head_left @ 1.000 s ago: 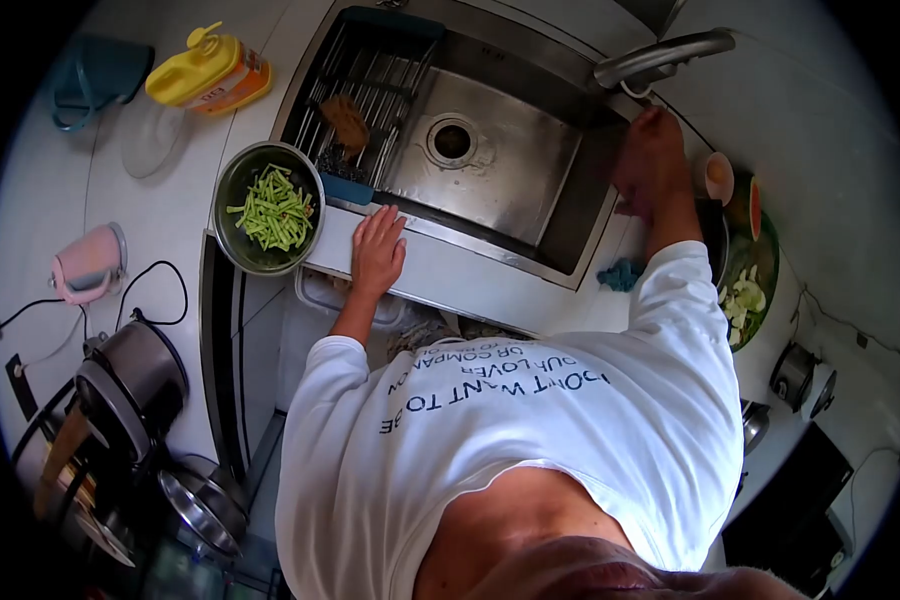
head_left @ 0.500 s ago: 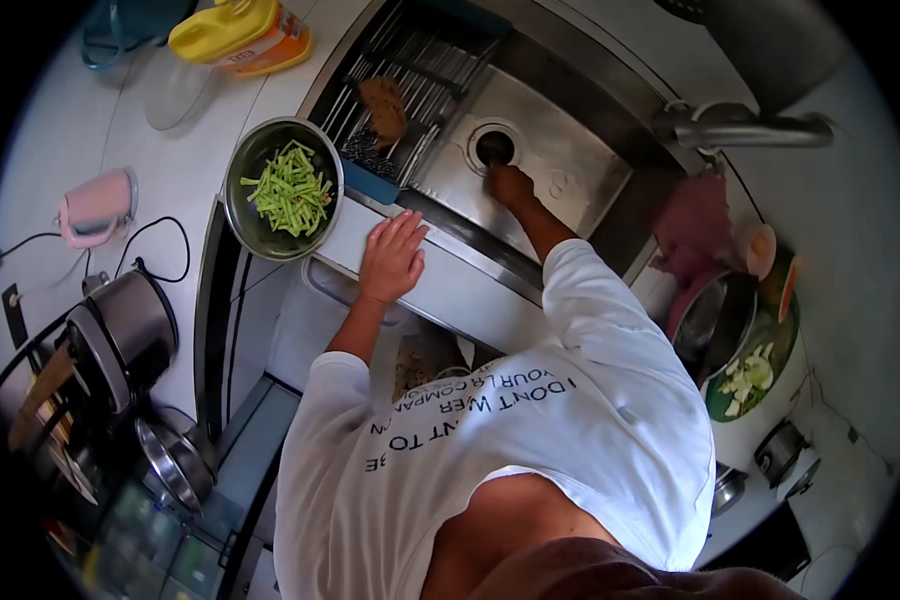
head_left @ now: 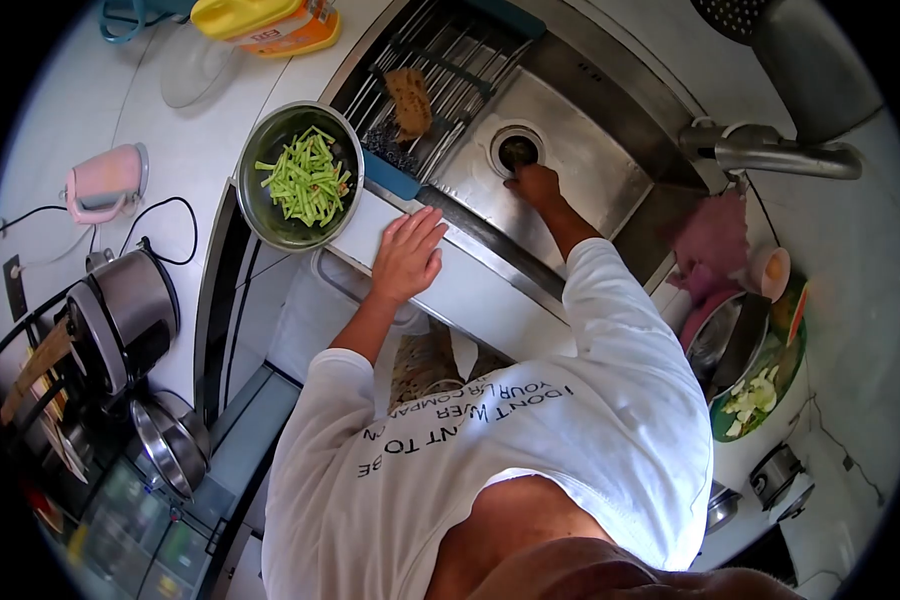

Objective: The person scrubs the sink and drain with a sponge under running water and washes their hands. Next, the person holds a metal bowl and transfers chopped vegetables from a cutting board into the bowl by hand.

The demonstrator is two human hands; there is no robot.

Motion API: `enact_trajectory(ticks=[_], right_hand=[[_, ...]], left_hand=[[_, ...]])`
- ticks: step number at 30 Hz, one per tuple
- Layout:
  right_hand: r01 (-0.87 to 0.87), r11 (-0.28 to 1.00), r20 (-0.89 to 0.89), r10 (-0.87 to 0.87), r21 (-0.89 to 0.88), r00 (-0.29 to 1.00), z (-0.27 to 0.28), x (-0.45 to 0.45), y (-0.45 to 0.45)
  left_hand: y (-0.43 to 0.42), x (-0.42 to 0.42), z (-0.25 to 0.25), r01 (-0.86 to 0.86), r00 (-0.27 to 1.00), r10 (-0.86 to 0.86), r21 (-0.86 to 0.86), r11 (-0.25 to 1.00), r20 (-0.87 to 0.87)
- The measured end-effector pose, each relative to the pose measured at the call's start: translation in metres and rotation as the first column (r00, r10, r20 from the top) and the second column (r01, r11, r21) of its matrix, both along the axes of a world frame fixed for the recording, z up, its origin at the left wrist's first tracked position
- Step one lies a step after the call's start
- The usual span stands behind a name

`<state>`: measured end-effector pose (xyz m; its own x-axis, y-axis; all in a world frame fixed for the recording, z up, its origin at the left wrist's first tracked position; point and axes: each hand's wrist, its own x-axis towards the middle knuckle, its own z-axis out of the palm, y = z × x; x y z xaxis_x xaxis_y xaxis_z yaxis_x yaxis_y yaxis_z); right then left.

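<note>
My left hand [head_left: 408,252] lies flat on the counter's front edge [head_left: 480,275], fingers stretched out and holding nothing. Just left of it stands a metal bowl [head_left: 253,205] with cut green beans [head_left: 307,180] inside. My right hand [head_left: 535,187] is down in the steel sink [head_left: 580,130], at the rim of the drain [head_left: 517,150]. Its fingers are curled together, and what they grip, if anything, is hidden. Dark matter shows inside the drain opening.
A drying rack [head_left: 450,75] spans the sink's left side, bearing a brown sponge [head_left: 408,103] and a wire scourer [head_left: 387,147]. The faucet [head_left: 780,155] is at right, near a pink cloth [head_left: 710,240], a pan [head_left: 715,335] and a green plate [head_left: 792,350]. A yellow jug [head_left: 270,22] stands at upper left.
The whole view has shifted slightly, so the counter and sink appear further right. My right hand stays at the drain, a little to its lower right. My left hand keeps its place.
</note>
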<state>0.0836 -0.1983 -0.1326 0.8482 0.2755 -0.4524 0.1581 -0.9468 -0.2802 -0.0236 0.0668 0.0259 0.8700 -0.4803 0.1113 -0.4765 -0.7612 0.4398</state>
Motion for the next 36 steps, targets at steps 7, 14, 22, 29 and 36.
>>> enact_trajectory(ticks=[7,14,22,29,36], right_hand=[[-0.12,0.993,0.277,0.121,-0.018,0.953,0.016,-0.028,-0.01],[-0.032,0.999,0.405,0.031,-0.003,0.914,0.102,-0.101,-0.022],[-0.068,0.995,0.601,0.007,0.078,0.799,0.228,-0.191,0.045],[-0.133,0.954,0.58,-0.049,0.268,0.813,0.247,-0.25,0.156],[-0.247,0.869,0.551,-0.035,0.429,0.834,0.188,-0.258,0.244]], left_hand=[[0.002,-0.001,-0.001,0.012,0.999,-0.013,0.021,1.0,0.034],[0.008,-0.008,-0.003,0.028,0.998,-0.025,-0.042,0.999,0.054],[0.043,-0.024,-0.014,0.09,0.995,-0.099,-0.473,0.876,0.005],[0.169,-0.125,-0.024,-0.273,0.947,0.11,-0.573,0.773,-0.302],[0.28,-0.21,-0.027,-0.553,0.767,0.354,-0.272,0.788,-0.535]])
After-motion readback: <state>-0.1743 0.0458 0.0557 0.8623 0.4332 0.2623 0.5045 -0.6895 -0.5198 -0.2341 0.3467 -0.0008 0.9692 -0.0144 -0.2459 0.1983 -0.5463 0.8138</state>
